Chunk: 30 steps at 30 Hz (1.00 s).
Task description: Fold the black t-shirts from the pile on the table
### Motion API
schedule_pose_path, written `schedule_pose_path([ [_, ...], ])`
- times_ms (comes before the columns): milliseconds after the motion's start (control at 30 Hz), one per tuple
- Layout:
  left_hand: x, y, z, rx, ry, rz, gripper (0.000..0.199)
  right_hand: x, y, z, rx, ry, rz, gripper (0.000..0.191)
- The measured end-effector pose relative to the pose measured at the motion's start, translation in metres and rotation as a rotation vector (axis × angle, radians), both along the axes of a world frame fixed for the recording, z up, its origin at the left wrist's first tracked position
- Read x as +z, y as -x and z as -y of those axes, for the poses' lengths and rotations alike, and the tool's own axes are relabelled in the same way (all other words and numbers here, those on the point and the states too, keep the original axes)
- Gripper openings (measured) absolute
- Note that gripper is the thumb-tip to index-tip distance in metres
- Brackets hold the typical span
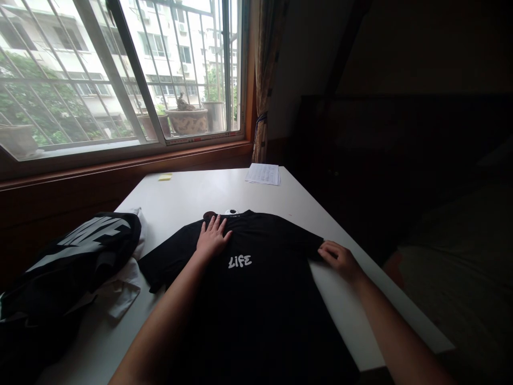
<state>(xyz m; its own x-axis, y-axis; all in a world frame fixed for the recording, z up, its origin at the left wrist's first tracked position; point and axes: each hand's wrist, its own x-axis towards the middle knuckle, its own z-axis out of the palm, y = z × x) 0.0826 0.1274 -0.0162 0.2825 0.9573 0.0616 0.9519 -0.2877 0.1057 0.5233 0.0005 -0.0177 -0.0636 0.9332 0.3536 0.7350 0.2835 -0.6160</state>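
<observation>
A black T-shirt (256,305) with small white lettering lies spread on the white table (192,187), its collar toward the far side. My left hand (214,237) rests flat on the shirt near the collar, fingers spread, holding nothing. At the end of the right sleeve, my right hand (334,255) has its fingers closed on the cuff edge. Just beyond the collar sit a white round item with a black centre (231,212) and a dark round one (209,215), both partly hidden.
Black and white clothes (88,251) are heaped at the table's left edge. Written papers (263,174) and a yellow note (165,176) lie at the far side. Behind are a barred window (160,69) and a tied curtain (262,107).
</observation>
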Motion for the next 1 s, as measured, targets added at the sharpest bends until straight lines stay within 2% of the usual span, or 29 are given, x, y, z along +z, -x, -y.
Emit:
schedule_pose_path([
  [1000,-0.0016,0.0006,0.0001,-0.005,-0.023,0.021,0.074,-0.0004,0.0018,-0.0008,-0.024,-0.002,0.037,0.03],
])
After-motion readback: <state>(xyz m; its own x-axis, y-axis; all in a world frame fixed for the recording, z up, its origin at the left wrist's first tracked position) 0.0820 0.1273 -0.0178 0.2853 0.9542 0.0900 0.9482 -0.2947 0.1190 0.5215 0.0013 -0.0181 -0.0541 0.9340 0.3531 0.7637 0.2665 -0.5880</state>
